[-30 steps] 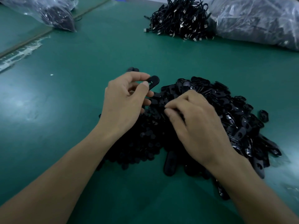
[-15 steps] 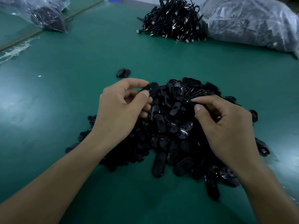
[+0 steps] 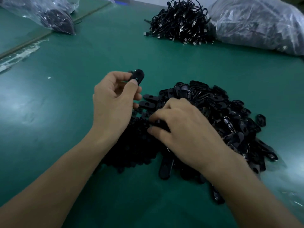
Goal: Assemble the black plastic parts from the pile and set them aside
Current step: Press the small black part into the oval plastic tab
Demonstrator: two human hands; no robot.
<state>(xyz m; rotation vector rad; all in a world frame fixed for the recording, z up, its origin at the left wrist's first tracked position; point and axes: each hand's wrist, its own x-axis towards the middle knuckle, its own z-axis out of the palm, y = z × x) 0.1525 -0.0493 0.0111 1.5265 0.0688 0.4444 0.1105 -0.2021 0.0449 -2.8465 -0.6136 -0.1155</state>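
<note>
My left hand (image 3: 115,102) pinches one black plastic part (image 3: 137,76) between thumb and forefinger. It is lifted clear of the green tabletop (image 3: 82,145), just off the pile's left edge, I judge so that a second piece can be fitted to it. My right hand (image 3: 185,129) lies on the pile (image 3: 222,112), fingers curled into the loose parts as if picking a mate. Blur hides whether it grips one. The held part is apart from my right hand.
</note>
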